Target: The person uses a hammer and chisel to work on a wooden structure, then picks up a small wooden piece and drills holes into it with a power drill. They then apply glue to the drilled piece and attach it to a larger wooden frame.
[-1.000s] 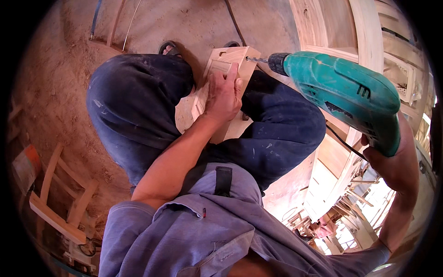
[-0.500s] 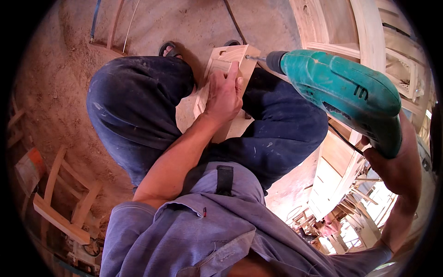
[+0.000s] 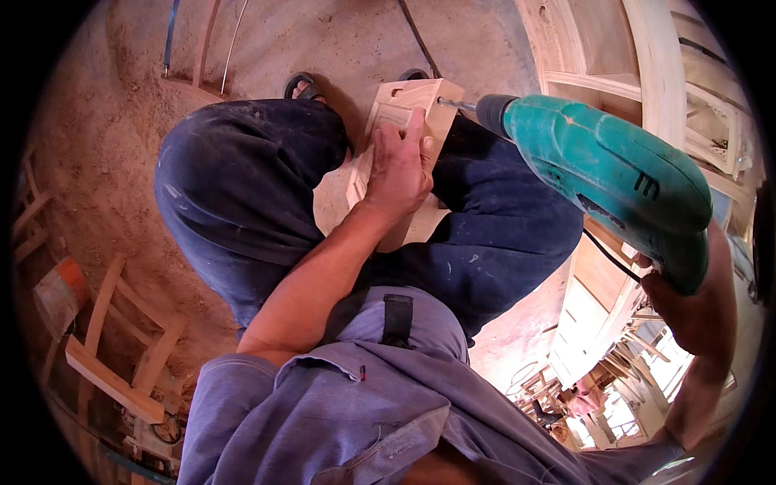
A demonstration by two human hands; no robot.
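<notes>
A pale wooden block (image 3: 443,125) is steadied between a person's thighs in a workshop, its far end turned toward the sandalled feet. The block is gripped by the left hand (image 3: 398,171), half curled, with one finger laid straight along the edge. A green drill (image 3: 614,166) is held by the right hand (image 3: 687,315), closed around the handle and partly hidden. The block's side face is met by the bit (image 3: 462,104) at a hole near the far right corner; its depth cannot be told.

The floor's right side is crowded by pale wooden furniture (image 3: 659,73), and a black power cord (image 3: 610,252) is strung between drill and right knee. The floor's lower left is occupied by a white-and-orange bucket (image 3: 61,295) and a wooden frame (image 3: 117,384). Dusty floor (image 3: 133,174) is left showing between bucket and left knee, and beyond the feet, where a dark cable (image 3: 419,40) is laid.
</notes>
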